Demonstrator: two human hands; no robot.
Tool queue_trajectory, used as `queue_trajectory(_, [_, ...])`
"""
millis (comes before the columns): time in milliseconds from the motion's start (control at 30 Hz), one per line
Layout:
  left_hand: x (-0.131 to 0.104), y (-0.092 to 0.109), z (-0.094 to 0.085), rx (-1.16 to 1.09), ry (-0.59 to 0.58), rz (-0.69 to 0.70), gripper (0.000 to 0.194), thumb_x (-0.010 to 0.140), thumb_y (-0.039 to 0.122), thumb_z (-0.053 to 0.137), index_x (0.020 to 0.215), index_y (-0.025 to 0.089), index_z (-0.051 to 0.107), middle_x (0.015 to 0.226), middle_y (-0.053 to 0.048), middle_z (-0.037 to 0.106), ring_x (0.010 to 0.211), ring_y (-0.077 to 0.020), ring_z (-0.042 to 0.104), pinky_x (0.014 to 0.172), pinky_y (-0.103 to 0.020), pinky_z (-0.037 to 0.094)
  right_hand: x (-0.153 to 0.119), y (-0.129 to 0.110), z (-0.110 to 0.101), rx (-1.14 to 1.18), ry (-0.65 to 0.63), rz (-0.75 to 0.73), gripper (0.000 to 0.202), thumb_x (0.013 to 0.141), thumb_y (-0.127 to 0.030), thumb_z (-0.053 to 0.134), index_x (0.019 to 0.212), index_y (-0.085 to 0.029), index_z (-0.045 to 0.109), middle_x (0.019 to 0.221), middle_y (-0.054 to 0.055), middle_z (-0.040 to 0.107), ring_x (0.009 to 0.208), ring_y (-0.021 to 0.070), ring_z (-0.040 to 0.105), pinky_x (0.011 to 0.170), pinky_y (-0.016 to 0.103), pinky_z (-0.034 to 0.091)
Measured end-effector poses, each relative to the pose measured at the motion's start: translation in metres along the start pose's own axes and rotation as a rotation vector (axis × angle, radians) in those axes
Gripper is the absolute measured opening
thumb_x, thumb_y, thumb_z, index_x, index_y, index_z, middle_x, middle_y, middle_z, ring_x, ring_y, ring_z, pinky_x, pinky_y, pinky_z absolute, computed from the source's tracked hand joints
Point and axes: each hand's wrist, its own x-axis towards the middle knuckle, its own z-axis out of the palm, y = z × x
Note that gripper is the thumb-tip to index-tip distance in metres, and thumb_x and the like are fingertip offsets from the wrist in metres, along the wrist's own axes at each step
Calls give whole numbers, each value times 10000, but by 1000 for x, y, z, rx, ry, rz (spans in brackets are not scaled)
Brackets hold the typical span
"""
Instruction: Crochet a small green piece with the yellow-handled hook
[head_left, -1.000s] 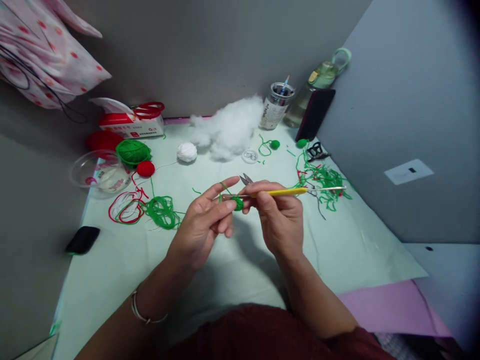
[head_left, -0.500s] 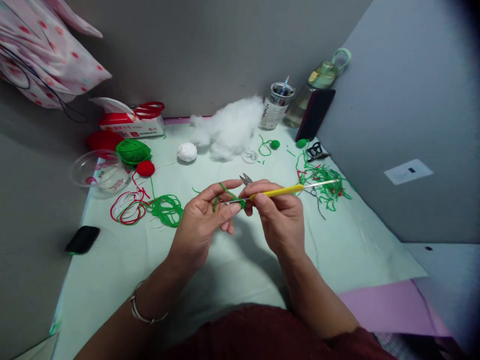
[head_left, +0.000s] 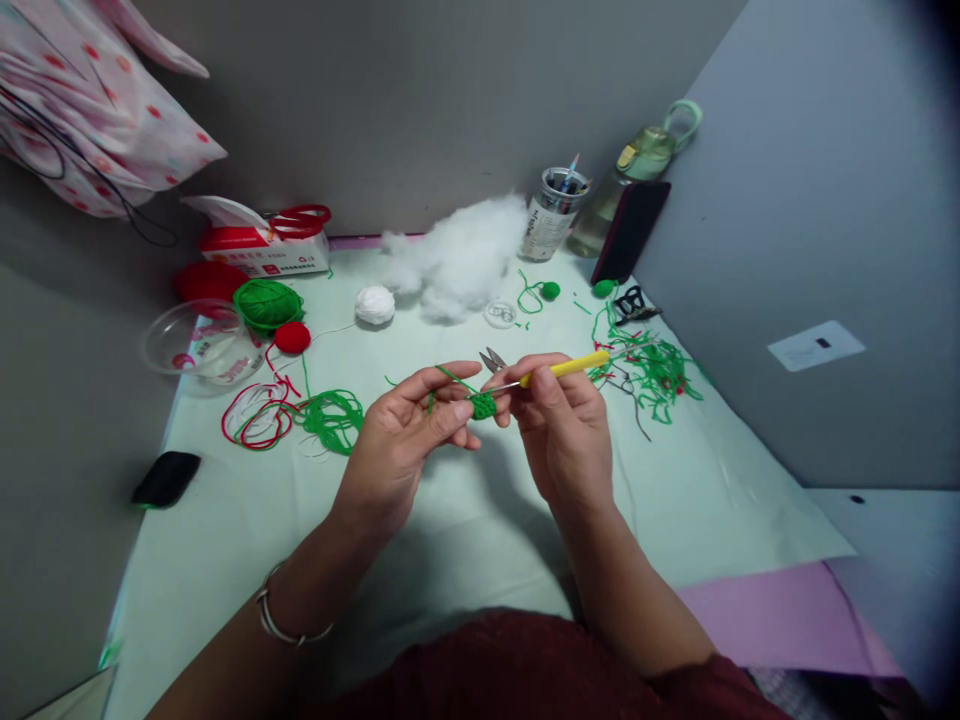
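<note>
My left hand (head_left: 409,425) pinches a small green crocheted piece (head_left: 484,404) between thumb and fingers, and green yarn runs over its raised index finger. In my right hand (head_left: 566,425) is a crochet hook with a yellow handle (head_left: 566,368); its metal shaft points left and its tip is at the green piece. The fingertips of both hands are close together over the table. Just behind them lie the grey tips of scissors (head_left: 492,360), the rest hidden by my right hand. Loops of green yarn (head_left: 332,420) lie left of my left hand.
White stuffing (head_left: 469,255), a white yarn ball (head_left: 374,305) and a pen jar (head_left: 552,215) stand at the back. Yarn scraps (head_left: 660,375) lie right. A clear bowl (head_left: 187,345), green yarn ball (head_left: 268,304) and tissue box (head_left: 262,250) are at left.
The hook has shifted slightly right and its tip has drawn back toward the green piece, which now shows more fully between the hands. My right hand's fingers have moved a little.
</note>
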Motion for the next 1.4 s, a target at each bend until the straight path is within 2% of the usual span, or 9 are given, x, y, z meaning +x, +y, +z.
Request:
queue_trajectory(133, [-1, 2, 0, 30, 21, -3, 221, 786, 163, 862, 1003, 208, 856, 820, 14, 640, 587, -56, 570, 608, -201, 597, 0, -1, -1, -19, -12, -10, 222, 995, -427, 685, 900, -228, 712, 798, 11, 783, 644, 128, 676, 607, 266, 569])
queue_trajectory(267, [-1, 2, -2, 107, 48, 38, 232, 799, 176, 850, 1029, 208, 848, 812, 11, 637, 620, -77, 566, 631, -216, 596, -5, -3, -2, -137, -23, -106, 199, 1043, -378, 619, 944, -236, 718, 865, 20, 799, 687, 144, 712, 645, 304, 602])
queue_trajectory(433, [-6, -2, 2, 276, 168, 160, 287, 786, 153, 858, 1063, 225, 838, 816, 19, 646, 697, -94, 610, 696, -203, 595, -14, 2, -2, -491, -47, -450, 199, 1063, -224, 561, 1101, -278, 748, 969, 28, 798, 769, 163, 731, 702, 347, 613])
queue_trajectory(533, [-10, -5, 6, 299, 234, 197, 406, 746, 72, 867, 1113, 242, 826, 834, 29, 677, 641, -66, 596, 644, -161, 556, -17, 13, -3, -690, -108, -695, 283, 1019, -145, 608, 1220, -298, 736, 992, 45, 794, 869, 200, 743, 749, 377, 611])
queue_trajectory(667, [-9, -6, 8, 49, 131, 13, 516, 756, 88, 866, 1243, 235, 776, 636, 89, 561, 431, -28, 410, 432, -134, 411, -20, 20, -2, -958, -21, -841, 351, 933, -92, 724, 1200, -314, 773, 1041, 53, 772, 909, 205, 727, 780, 369, 606])
queue_trajectory(767, [-3, 0, 4, -142, 73, -147, 431, 782, 143, 866, 1204, 149, 776, 562, 119, 437, 392, -4, 236, 369, -113, 298, -19, 12, -1, -778, 1, -701, 246, 993, -178, 664, 1148, -327, 784, 998, 42, 768, 878, 207, 717, 766, 388, 608])
queue_trajectory(833, [0, 5, 1, -177, 81, -152, 402, 782, 138, 865, 1174, 127, 782, 593, 107, 469, 403, 6, 202, 363, -106, 267, -15, 5, 1, -527, 89, -535, 190, 1033, -246, 612, 1043, -297, 794, 895, 37, 750, 754, 193, 682, 672, 377, 584])
queue_trajectory(967, [0, 6, 0, -134, 54, -115, 404, 772, 135, 868, 1166, 170, 786, 672, 79, 563, 403, 10, 225, 362, -121, 268, -8, 2, 1, -193, 19, -232, 162, 1014, -361, 668, 953, -275, 791, 868, 19, 751, 687, 157, 651, 619, 326, 558])
queue_trajectory(1400, [0, 4, 1, -43, 45, -57, 331, 768, 162, 869, 1091, 200, 809, 781, 58, 606, 408, 18, 279, 366, -136, 324, -7, -2, -1, -145, -46, -164, 187, 1056, -365, 606, 985, -278, 755, 926, 3, 815, 734, 145, 725, 694, 317, 601])
